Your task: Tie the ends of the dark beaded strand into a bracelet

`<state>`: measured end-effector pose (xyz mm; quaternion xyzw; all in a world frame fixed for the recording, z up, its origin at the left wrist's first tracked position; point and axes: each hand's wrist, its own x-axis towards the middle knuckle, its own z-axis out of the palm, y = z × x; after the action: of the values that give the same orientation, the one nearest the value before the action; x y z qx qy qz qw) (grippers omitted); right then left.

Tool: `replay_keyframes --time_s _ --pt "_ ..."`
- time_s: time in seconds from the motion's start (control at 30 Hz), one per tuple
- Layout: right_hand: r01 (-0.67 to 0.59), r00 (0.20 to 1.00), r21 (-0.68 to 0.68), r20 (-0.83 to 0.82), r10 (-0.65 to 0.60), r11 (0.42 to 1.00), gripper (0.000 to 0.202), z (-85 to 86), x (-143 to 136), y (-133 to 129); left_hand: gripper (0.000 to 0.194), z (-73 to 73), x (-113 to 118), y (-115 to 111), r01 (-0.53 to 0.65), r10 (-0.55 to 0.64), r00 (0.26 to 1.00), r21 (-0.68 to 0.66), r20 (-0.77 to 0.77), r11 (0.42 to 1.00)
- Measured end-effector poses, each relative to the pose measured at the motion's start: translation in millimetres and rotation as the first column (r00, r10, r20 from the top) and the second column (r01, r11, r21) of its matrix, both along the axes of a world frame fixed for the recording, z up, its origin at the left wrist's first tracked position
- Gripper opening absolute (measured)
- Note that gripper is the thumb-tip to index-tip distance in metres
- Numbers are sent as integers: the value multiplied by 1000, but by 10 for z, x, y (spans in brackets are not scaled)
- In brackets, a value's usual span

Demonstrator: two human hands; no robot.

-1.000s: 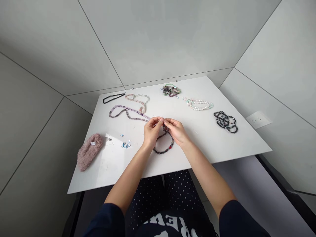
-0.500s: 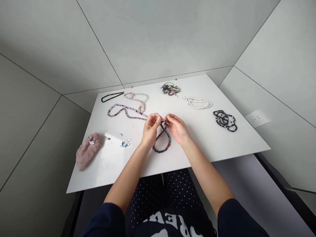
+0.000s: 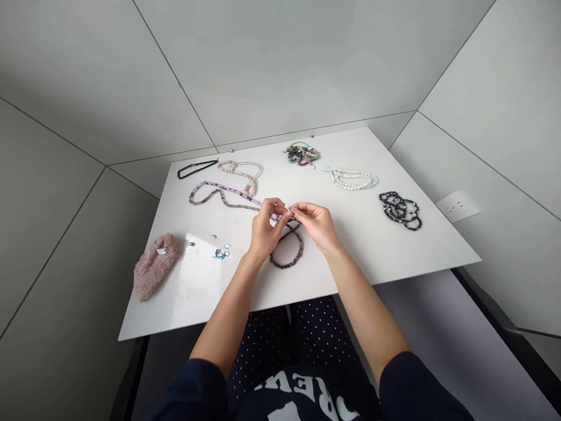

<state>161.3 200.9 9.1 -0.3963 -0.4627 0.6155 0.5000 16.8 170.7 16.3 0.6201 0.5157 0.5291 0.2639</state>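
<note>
A strand of dark round beads point(image 3: 284, 266) with a single red bead lies on the white table in a loop, and its upper part crosses over itself under my fingers. My left hand point(image 3: 266, 231) is closed in a pinch at the top of this strand, where some beads show below the thumb. Thumb and forefinger of my right hand point(image 3: 319, 228) are pressed together, nearly touching the left fingertips. What lies between the right fingertips is too small to make out.
On the table point(image 3: 350, 257) lie a purple and grey strand point(image 3: 219, 186), pink and clear beads point(image 3: 250, 187), a black strand point(image 3: 197, 169), mixed beads point(image 3: 302, 155), pale beads point(image 3: 354, 180) and black beads point(image 3: 398, 210). Blue scraps point(image 3: 221, 254) and a fuzzy pink pouch point(image 3: 155, 267) are at left.
My fingertips have come closer together above the strand. The top of the bead loop has dropped lower and is more covered by the fingers.
</note>
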Motion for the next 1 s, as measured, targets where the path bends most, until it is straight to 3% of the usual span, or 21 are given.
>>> replay_keyframes --time_s 0.17,0.33,0.5,0.8,1.0 --pt "-74 995 26 66 72 997 29 -24 51 20 35 -5 -54 18 93 -76 989 -138 125 986" --pt "-114 990 42 91 109 993 30 0 70 14 29 -12 -74 26 136 -108 980 -165 166 977" --pt "-106 989 29 102 103 994 27 -9 70 10 24 -9 -77 26 93 -66 983 -152 174 984" --pt "-137 984 30 117 132 990 24 -17 67 11 15 -2 -47 1 -14 14 1000 -60 0 998" --pt "-74 990 12 118 72 997 37 -17 39 -10 11 -33 -25 6 -71 70 997 -84 -11 994"
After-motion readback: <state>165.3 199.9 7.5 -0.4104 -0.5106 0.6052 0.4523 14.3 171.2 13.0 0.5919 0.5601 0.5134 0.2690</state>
